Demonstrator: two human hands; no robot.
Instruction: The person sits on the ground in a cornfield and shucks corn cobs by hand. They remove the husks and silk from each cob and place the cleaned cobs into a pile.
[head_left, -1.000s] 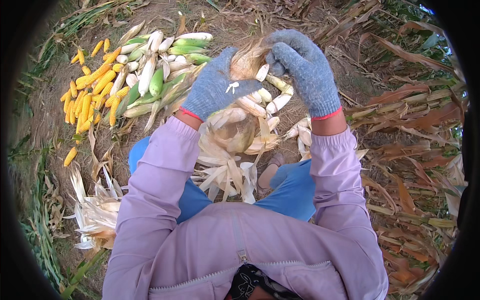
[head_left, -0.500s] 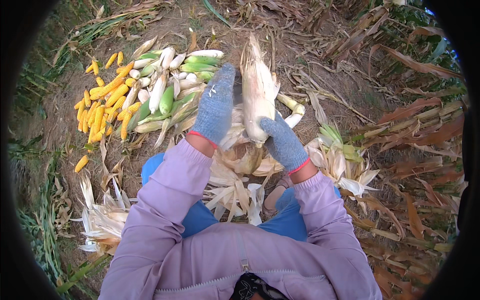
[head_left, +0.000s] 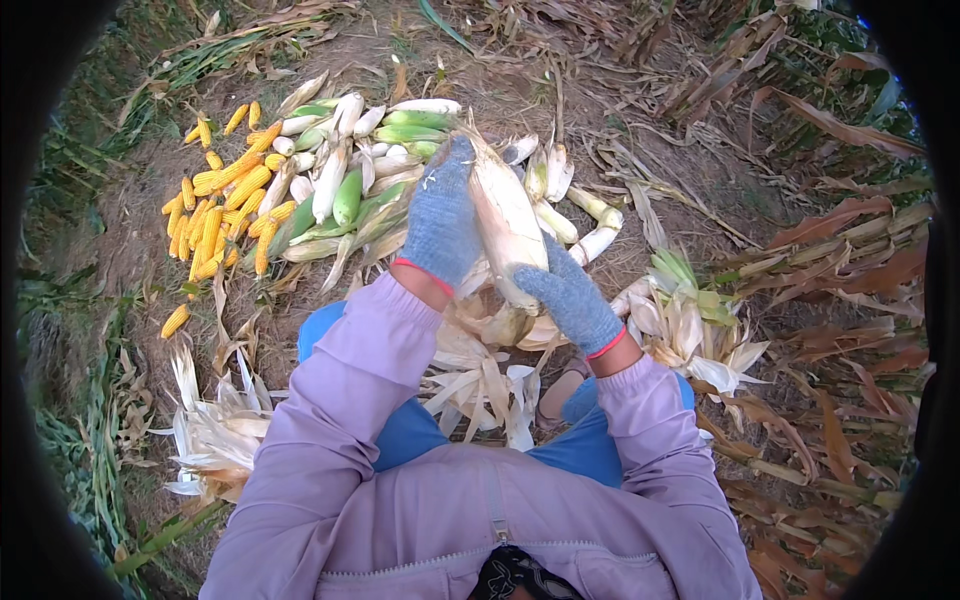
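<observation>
An ear of corn in a pale, dry husk (head_left: 507, 212) is held tilted in front of me, its tip leaning up and left. My right hand (head_left: 568, 298), in a grey-blue knit glove with a red cuff, is closed around its lower end. My left hand (head_left: 440, 215), gloved alike, has its fingertips closed at the ear's pointed tip; the thumb is hidden. Past my left hand lies a pile of unhusked ears, some with a green husk (head_left: 347, 197), others whitish. Bare yellow cobs (head_left: 210, 232) lie left of that pile.
Loose dry husks (head_left: 475, 385) lie between my legs. More husks are heaped at the left (head_left: 215, 430) and at the right (head_left: 695, 335). Several ears (head_left: 550, 175) and a pale stalk piece (head_left: 597, 242) rest beyond my right hand. Dry cornstalks (head_left: 830, 250) line the right side.
The ear has tipped to the left, its tip now at my left hand. My left fingers have gone from apart to closed at that tip. My right hand still grips the lower end.
</observation>
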